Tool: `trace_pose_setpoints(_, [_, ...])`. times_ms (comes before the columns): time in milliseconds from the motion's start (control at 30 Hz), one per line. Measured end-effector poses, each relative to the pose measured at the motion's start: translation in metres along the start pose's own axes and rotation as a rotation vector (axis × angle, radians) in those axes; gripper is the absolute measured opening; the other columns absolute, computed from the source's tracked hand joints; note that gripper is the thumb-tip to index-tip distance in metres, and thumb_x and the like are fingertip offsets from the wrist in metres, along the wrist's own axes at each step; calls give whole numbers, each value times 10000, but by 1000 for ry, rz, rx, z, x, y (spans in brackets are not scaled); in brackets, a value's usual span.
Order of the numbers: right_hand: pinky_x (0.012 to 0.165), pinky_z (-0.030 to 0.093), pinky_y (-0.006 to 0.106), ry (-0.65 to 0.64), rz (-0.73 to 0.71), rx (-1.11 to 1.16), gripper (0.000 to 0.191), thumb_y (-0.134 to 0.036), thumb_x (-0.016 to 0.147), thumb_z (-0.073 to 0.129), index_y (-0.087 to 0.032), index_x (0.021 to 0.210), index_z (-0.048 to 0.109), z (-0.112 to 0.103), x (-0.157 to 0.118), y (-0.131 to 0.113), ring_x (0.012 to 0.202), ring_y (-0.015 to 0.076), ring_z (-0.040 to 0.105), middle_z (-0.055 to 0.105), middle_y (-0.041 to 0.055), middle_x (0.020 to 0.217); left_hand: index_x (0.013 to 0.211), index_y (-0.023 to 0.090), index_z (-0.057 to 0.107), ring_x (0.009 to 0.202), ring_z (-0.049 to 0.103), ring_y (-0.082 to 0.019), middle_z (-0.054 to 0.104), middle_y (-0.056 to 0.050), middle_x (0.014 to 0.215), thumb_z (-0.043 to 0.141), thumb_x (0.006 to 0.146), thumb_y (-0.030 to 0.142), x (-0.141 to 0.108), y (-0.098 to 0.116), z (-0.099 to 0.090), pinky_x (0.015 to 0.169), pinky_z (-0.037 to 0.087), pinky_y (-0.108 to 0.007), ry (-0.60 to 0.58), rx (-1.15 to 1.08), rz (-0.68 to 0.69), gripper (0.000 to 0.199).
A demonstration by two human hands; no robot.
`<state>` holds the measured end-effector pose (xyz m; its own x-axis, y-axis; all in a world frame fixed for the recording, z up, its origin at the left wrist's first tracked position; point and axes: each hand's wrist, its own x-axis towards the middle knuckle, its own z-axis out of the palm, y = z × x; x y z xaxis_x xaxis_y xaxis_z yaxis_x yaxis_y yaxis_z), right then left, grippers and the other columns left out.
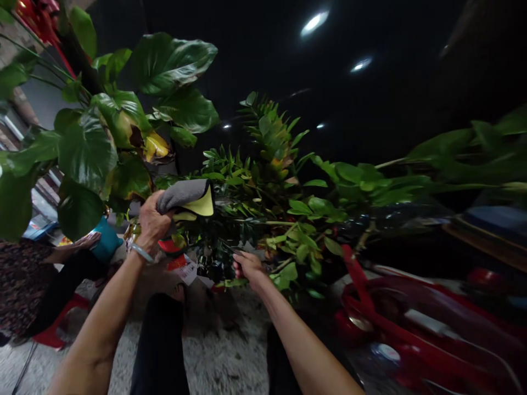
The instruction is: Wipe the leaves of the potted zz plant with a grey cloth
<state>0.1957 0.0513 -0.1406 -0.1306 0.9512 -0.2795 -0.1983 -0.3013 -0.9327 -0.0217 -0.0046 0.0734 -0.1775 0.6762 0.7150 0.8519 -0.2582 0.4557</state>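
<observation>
My left hand (pixel 153 219), with a pale bangle at the wrist, grips a folded cloth (pixel 185 196), grey on one side and yellow on the other. It is held up beside the large-leaved plant (pixel 88 148). Lower and to the right, my right hand (pixel 248 266) is closed among the low green plants (pixel 302 241). Its fingers are pinched near dark leaves, and what lies between them is too dark to make out. Behind both hands stands a plant with rows of small leaves (pixel 275 131), some of them yellowed.
At the left a person (pixel 24 285) sits on a red stool (pixel 61 321), a hand by a teal object (pixel 105 241). Red and white papers (pixel 187 271) lie beyond my knees. A red frame-like object (pixel 395 329) is at the right, blurred. Behind the plants rises a dark, shiny surface (pixel 263 55).
</observation>
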Motion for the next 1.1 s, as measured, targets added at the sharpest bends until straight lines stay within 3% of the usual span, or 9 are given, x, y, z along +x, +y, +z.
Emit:
trace_pose_setpoints(200, [306,296,187,31,20,-7,205,-262,712,654,-213,588,499,-3,-3,0,277,79,396,476,-82,399,1097,209,712,923,704,-250,738,-63,991,634,670,96,-100,-32,27,832,570,-374,-380,31,92,448])
trace_pose_setpoints(367, [327,337,193,27,13,-21,220,-268,704,669,-214,575,499,-8,-3,-4,299,81,420,495,-75,416,1138,216,677,1014,671,-234,721,-49,1095,619,700,128,-57,-15,-17,917,539,-366,94,-97,148,451])
trace_pose_setpoints(467, [340,354,195,30,17,-32,212,-265,702,664,-214,576,502,-4,-2,-3,311,84,430,512,-66,419,1169,225,656,1025,650,-257,700,-75,1106,649,732,156,-28,-11,-8,940,523,-403,311,-73,170,442])
trace_pose_setpoints(533, [338,350,198,38,19,-39,200,-257,699,658,-216,575,507,0,-2,-2,312,89,430,515,-62,412,1180,214,653,990,655,-264,692,-88,1075,654,729,154,-40,-16,15,900,536,-402,191,-48,148,455])
trace_pose_setpoints(633, [326,321,200,42,17,-51,172,-236,690,653,-215,568,532,0,-2,-1,313,97,429,509,-55,398,1161,196,684,937,675,-253,696,-79,1012,649,687,123,-93,-29,44,834,555,-365,-291,-33,176,481])
trace_pose_setpoints(733, [318,298,191,25,17,-59,162,-215,684,639,-207,554,543,-4,-3,-2,311,92,430,519,-52,401,1160,213,695,876,684,-209,700,-45,954,575,658,66,-126,-34,37,797,559,-319,-457,-69,167,536])
trace_pose_setpoints(867, [313,295,177,25,22,-52,165,-224,700,636,-209,579,525,-4,-3,-4,293,82,425,506,-71,393,1171,230,674,1039,672,-231,717,-47,1110,578,704,91,-80,-21,0,927,540,-357,-122,-136,127,497])
trace_pose_setpoints(967, [320,330,182,35,22,-48,182,-233,707,656,-212,590,519,0,-5,-6,296,86,440,517,-68,400,1189,204,660,1091,641,-276,697,-86,1174,636,711,122,-32,-17,-1,986,512,-427,170,-93,143,485])
trace_pose_setpoints(1100, [311,336,185,54,27,-47,189,-220,717,650,-211,586,515,1,-6,-7,286,92,446,520,-63,395,1158,142,673,1019,666,-301,704,-129,1102,680,696,210,-50,-38,28,923,540,-467,44,-70,55,467])
